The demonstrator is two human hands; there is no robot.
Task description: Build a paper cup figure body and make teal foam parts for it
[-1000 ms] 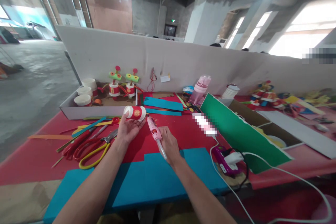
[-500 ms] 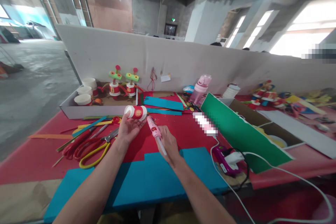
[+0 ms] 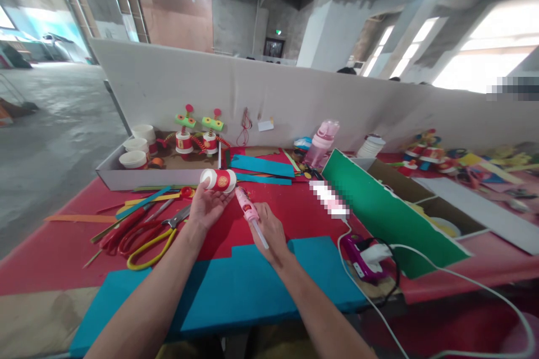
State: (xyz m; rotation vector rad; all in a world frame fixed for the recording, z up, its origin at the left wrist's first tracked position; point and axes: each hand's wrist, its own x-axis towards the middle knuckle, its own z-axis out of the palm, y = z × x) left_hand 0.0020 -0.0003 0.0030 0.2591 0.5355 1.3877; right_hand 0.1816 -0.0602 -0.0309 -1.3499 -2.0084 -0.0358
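My left hand (image 3: 208, 206) holds a red and white paper cup (image 3: 221, 180) on its side, the thumb at one end and the fingers beneath. In my right hand (image 3: 269, 230) is a pink glue gun (image 3: 246, 205), a clear glue stick (image 3: 260, 234) jutting from its back end toward me. The gun's tip is close to the cup's right end; whether they touch I cannot tell. Scissors with red and yellow handles (image 3: 154, 244) lie left of my left forearm, among paper strips (image 3: 145, 202).
A white tray (image 3: 155, 179) at the back left bears paper cups (image 3: 135, 159) and two cup figures (image 3: 184, 142). A pink bottle (image 3: 323, 140) stands near the partition (image 3: 286, 95). Right are a green-sided box (image 3: 391, 210) and a purple power strip (image 3: 365, 261) with white cables. Blue sheets (image 3: 236, 286) cover the near edge.
Almost nothing differs. The cup and my left hand have shifted very slightly to the right; the glue gun is nearly in the same place.
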